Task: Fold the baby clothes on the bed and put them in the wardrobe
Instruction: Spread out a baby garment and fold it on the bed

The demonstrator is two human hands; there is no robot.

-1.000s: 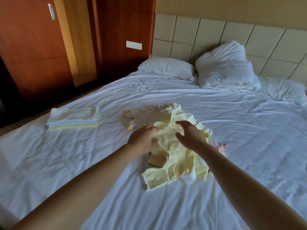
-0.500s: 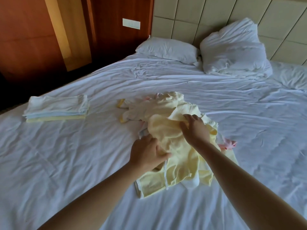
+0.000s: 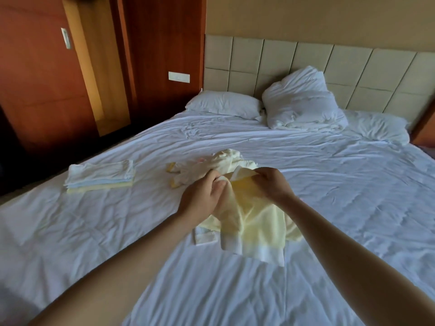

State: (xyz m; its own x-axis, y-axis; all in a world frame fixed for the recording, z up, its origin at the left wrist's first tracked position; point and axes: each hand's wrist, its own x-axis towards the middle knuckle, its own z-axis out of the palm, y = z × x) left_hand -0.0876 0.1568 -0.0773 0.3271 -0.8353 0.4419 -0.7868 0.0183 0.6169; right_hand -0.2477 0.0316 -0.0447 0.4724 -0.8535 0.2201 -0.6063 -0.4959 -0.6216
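Observation:
A pale yellow baby garment [image 3: 254,222] hangs above the white bed sheet [image 3: 329,208], held up at its top edge by both hands. My left hand [image 3: 200,198] grips its left part and my right hand [image 3: 270,182] pinches its right part. Behind my hands lies a crumpled heap of unfolded cream and yellow baby clothes [image 3: 211,165]. A neat stack of folded baby clothes [image 3: 101,176], white, blue and yellow, rests on the left side of the bed.
Two white pillows [image 3: 226,104] and a bunched white duvet [image 3: 303,104] lie against the beige padded headboard [image 3: 353,64]. Reddish wooden wardrobe doors [image 3: 42,67] with a metal handle stand to the left of the bed.
Both hands closed on the yellow garment and lifted it off the heap toward me. The camera tilted up, showing more of the headboard.

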